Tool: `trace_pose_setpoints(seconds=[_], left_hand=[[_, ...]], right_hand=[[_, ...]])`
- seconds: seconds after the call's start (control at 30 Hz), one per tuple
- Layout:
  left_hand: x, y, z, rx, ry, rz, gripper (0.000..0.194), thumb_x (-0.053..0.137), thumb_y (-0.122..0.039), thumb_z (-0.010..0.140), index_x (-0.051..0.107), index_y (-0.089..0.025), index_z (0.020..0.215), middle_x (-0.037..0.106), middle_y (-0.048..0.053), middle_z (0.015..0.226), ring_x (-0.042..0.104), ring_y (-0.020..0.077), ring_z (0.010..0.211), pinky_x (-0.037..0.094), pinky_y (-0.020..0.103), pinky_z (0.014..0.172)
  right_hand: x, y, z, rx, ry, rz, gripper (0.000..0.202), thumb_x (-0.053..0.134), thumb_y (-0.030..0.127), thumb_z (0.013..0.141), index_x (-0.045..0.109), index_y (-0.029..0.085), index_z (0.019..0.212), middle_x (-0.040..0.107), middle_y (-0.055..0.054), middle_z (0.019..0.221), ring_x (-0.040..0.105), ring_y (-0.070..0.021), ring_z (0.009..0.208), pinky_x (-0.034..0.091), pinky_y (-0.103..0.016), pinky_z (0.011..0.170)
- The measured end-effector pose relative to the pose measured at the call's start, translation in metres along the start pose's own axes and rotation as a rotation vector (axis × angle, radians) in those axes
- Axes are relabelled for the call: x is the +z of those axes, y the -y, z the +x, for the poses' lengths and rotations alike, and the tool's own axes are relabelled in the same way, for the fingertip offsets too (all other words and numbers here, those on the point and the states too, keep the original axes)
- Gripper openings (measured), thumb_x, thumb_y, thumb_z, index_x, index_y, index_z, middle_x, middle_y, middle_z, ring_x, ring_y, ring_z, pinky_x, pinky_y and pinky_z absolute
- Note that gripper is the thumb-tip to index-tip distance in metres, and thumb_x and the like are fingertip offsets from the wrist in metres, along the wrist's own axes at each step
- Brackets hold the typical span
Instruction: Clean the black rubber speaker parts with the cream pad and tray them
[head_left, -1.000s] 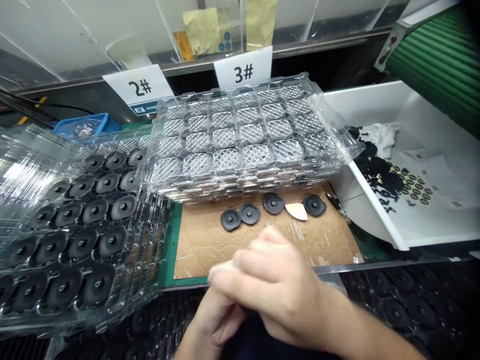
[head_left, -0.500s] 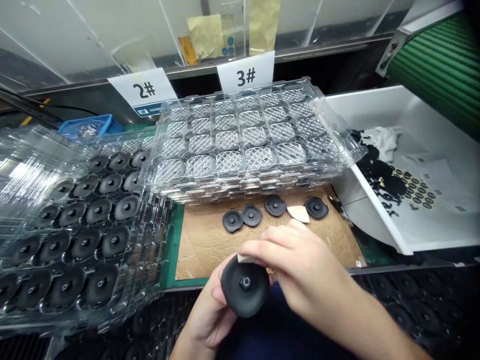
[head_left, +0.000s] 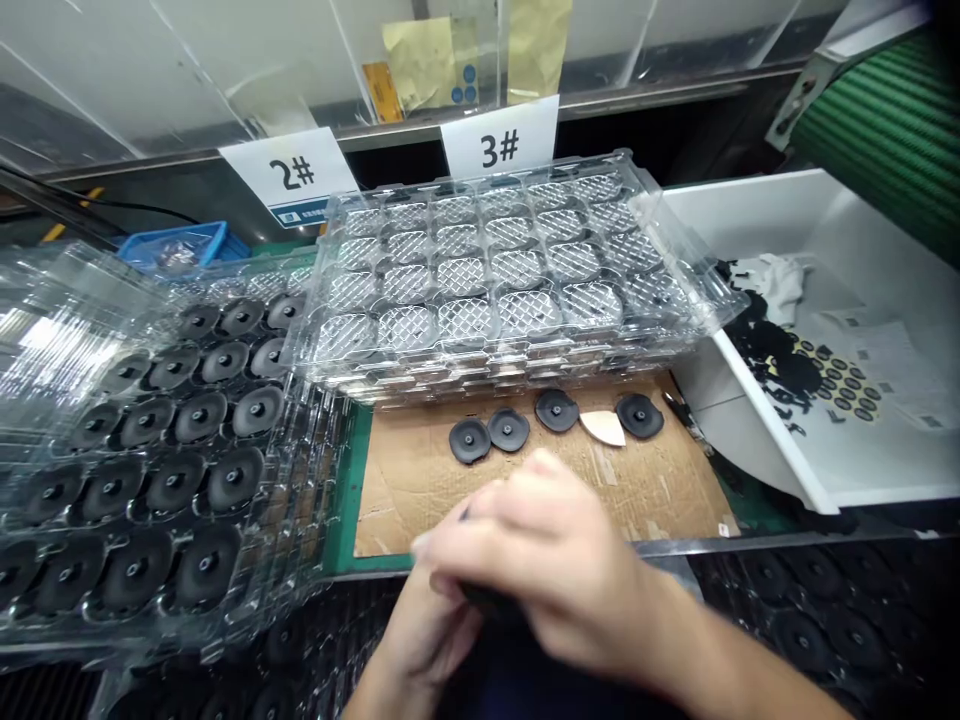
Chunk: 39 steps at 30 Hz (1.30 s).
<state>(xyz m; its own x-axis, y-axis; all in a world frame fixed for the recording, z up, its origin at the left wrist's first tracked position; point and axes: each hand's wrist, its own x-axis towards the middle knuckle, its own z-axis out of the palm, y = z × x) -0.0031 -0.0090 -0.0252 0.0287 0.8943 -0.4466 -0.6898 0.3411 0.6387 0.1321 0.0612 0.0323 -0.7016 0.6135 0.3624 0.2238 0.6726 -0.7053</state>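
Observation:
My left hand (head_left: 427,620) is closed around a black dished disc (head_left: 484,598), low in the middle of the view. My right hand (head_left: 551,555) lies curled over the top of the disc, smeared by motion. It hides most of the disc, and what its fingers hold cannot be seen. Beyond my hands, several similar black discs (head_left: 556,410) lie on a cardboard sheet (head_left: 405,500), each with a small raised centre. A pale, wedge-shaped piece (head_left: 602,428) rests between two of them.
A stack of clear moulded trays (head_left: 495,290) stands behind the cardboard. To the left, more clear trays (head_left: 289,500) hold rows of black discs. A white bin (head_left: 885,470) at right contains black scraps and sticker sheets. A blue basket (head_left: 217,245) sits at back left.
My right hand has moved left and down across the disc, covering its face, which showed before. The pale piece pinched at the disc's rim is now out of sight. The view shifted slightly.

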Motion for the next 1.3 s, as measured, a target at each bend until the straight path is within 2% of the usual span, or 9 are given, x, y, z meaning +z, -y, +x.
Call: trace_pose_setpoints(seconds=[0.17, 0.33, 0.43, 0.6, 0.73, 0.83, 0.97, 1.2, 1.3], left_hand=[[-0.011, -0.005, 0.003, -0.046, 0.000, -0.220, 0.058, 0.066, -0.044, 0.065, 0.055, -0.026, 0.118, 0.063, 0.007, 0.115, 0.060, 0.0262, 0.103, 0.044, 0.037, 0.093], [-0.014, -0.006, 0.008, -0.046, 0.014, -0.306, 0.049, 0.062, -0.039, 0.071, 0.055, -0.025, 0.118, 0.060, 0.008, 0.121, 0.055, 0.0263, 0.111, 0.036, 0.039, 0.101], [-0.010, -0.005, 0.009, -0.064, 0.026, -0.293, 0.053, 0.063, -0.039, 0.070, 0.053, -0.024, 0.120, 0.058, 0.009, 0.124, 0.053, 0.0264, 0.114, 0.035, 0.039, 0.102], [-0.003, -0.003, 0.005, -0.035, 0.010, -0.205, 0.058, 0.066, -0.036, 0.069, 0.049, -0.026, 0.124, 0.059, 0.007, 0.122, 0.051, 0.0236, 0.115, 0.042, 0.032, 0.096], [-0.006, -0.003, 0.000, -0.067, -0.048, -0.191, 0.049, 0.057, -0.029, 0.080, 0.044, -0.028, 0.128, 0.058, 0.005, 0.123, 0.053, 0.0205, 0.113, 0.041, 0.031, 0.097], [-0.008, -0.001, -0.002, -0.043, -0.076, -0.176, 0.051, 0.060, -0.030, 0.077, 0.046, -0.029, 0.126, 0.059, 0.006, 0.121, 0.056, 0.0223, 0.108, 0.046, 0.033, 0.091], [-0.004, -0.005, -0.002, -0.087, -0.044, -0.169, 0.047, 0.068, -0.030, 0.069, 0.057, -0.025, 0.115, 0.064, 0.005, 0.114, 0.055, 0.0208, 0.110, 0.045, 0.027, 0.092], [-0.013, -0.013, -0.003, -0.118, 0.056, -0.164, 0.051, 0.073, -0.030, 0.064, 0.059, -0.023, 0.113, 0.065, 0.005, 0.113, 0.058, 0.0201, 0.105, 0.046, 0.025, 0.090], [-0.010, -0.011, -0.003, -0.166, 0.093, -0.170, 0.046, 0.069, -0.031, 0.069, 0.058, -0.022, 0.113, 0.065, 0.005, 0.112, 0.056, 0.0234, 0.107, 0.044, 0.033, 0.093]], right_hand=[[0.021, -0.059, -0.042, 0.583, -0.101, 0.096, 0.024, 0.045, 0.025, 0.088, 0.063, 0.027, 0.104, 0.066, -0.002, 0.098, 0.060, -0.0177, 0.090, 0.045, -0.031, 0.078], [0.064, -0.080, -0.093, 0.693, -0.047, 0.107, 0.021, 0.050, 0.026, 0.084, 0.068, 0.024, 0.094, 0.070, -0.004, 0.089, 0.065, -0.0225, 0.083, 0.052, -0.036, 0.073], [0.055, -0.068, -0.082, 0.734, -0.103, 0.108, 0.022, 0.050, 0.027, 0.085, 0.067, 0.023, 0.097, 0.069, -0.005, 0.095, 0.064, -0.0216, 0.088, 0.051, -0.035, 0.076], [0.016, -0.012, -0.021, 0.520, -0.341, 0.119, 0.024, 0.047, 0.023, 0.088, 0.058, 0.026, 0.108, 0.063, -0.001, 0.106, 0.058, -0.0158, 0.097, 0.046, -0.027, 0.082], [0.017, 0.018, 0.000, 0.250, -0.085, 0.131, 0.024, 0.045, 0.014, 0.086, 0.059, 0.017, 0.106, 0.064, -0.003, 0.088, 0.057, -0.0146, 0.080, 0.045, -0.028, 0.076], [0.023, 0.017, 0.004, 0.317, 0.077, 0.156, 0.022, 0.044, 0.013, 0.087, 0.061, 0.020, 0.100, 0.064, -0.001, 0.088, 0.058, -0.0125, 0.078, 0.044, -0.025, 0.072], [0.028, 0.015, 0.007, 0.293, -0.124, 0.001, 0.024, 0.042, 0.017, 0.088, 0.058, 0.016, 0.105, 0.063, -0.006, 0.093, 0.056, -0.0171, 0.087, 0.041, -0.031, 0.082], [0.005, 0.020, -0.017, 0.395, 0.038, -0.024, 0.021, 0.045, 0.014, 0.087, 0.058, 0.022, 0.102, 0.062, 0.000, 0.081, 0.053, -0.0131, 0.069, 0.038, -0.026, 0.064], [-0.002, 0.014, -0.008, 0.191, 0.021, -0.178, 0.027, 0.043, 0.011, 0.086, 0.061, 0.023, 0.103, 0.058, -0.002, 0.075, 0.048, -0.0151, 0.067, 0.035, -0.029, 0.063]])
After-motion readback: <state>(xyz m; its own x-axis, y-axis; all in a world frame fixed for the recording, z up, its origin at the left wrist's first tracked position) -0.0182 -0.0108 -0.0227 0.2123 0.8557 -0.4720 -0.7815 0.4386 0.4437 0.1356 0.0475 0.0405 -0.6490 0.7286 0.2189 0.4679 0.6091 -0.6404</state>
